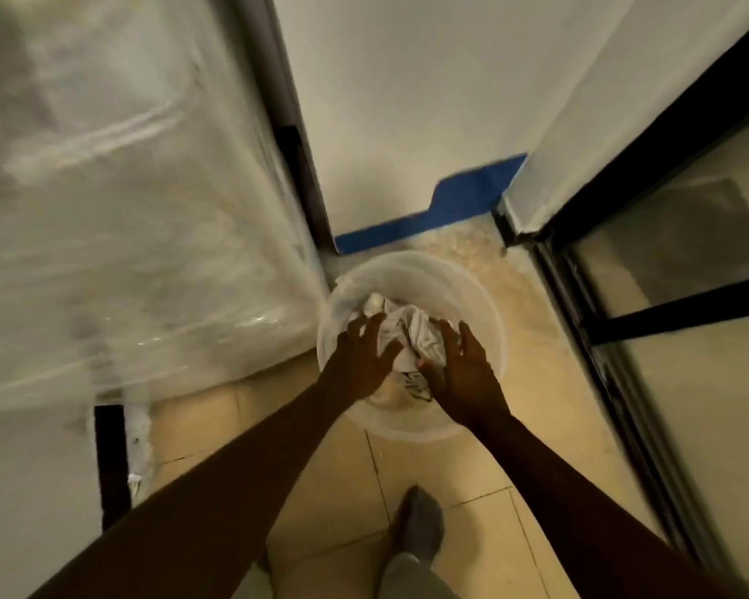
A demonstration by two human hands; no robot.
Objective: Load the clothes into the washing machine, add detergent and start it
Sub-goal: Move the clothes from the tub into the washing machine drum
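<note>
A clear plastic bucket (472, 291) stands on the tiled floor below me. Crumpled white clothes (411, 330) with dark markings lie inside it. My left hand (360, 361) reaches into the bucket from the left, fingers spread and pressed on the cloth. My right hand (468, 373) comes in from the right, fingers curled around the edge of the same bundle. Both hands touch the clothes; whether the bundle is lifted off the bucket's bottom I cannot tell. The washing machine (126, 209) looks to be the large white unit on the left, wrapped in clear plastic film.
A white wall with a blue skirting strip (450, 209) is behind the bucket. A black-framed glass door (666, 296) runs along the right. My foot in a grey sock (420, 525) stands on the beige tiles (329, 490). A dark post (113, 464) stands at the lower left.
</note>
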